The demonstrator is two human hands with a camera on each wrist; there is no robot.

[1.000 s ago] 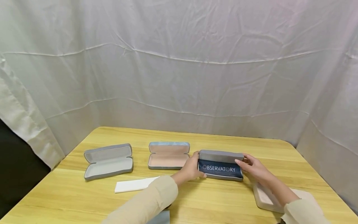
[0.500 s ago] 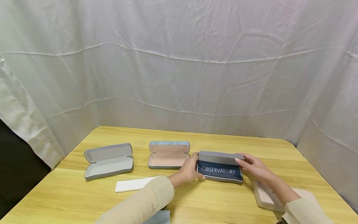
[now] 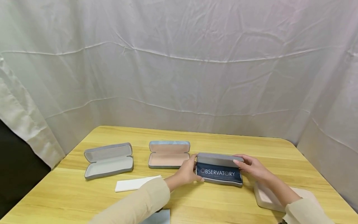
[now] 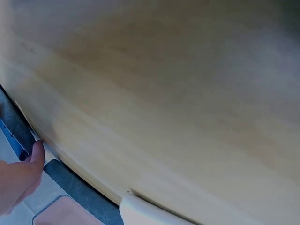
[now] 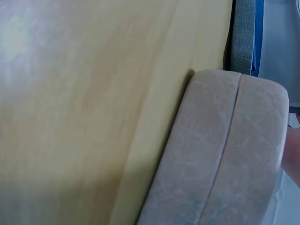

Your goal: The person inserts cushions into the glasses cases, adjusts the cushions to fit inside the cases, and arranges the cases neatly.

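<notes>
A grey glasses case (image 3: 215, 160) stands with its lid up on the right-middle of the table. In its lower half lies a navy cleaning cloth (image 3: 219, 172) printed "OBSERVATORY". My left hand (image 3: 183, 174) grips the case's left end, thumb at the front corner. At the opposite end my right hand (image 3: 254, 168) holds the lid's right edge, its lower fingers hidden behind. In the left wrist view, only part of the left hand (image 4: 21, 180) shows beside the case (image 4: 15, 123). The right wrist view catches a sliver of the right hand (image 5: 292, 152).
A pink-lined case (image 3: 169, 159) and a grey-lined case (image 3: 110, 165) stand open to the left. Nearer are a folded white cloth (image 3: 131, 184) and a light-blue piece (image 3: 159, 217). A closed pale pink case (image 3: 267, 197) lies under the right forearm. Curtains hang behind the table.
The grey case, its cloth and both hands have shifted slightly toward me and a little left. The other cases have stayed in place.
</notes>
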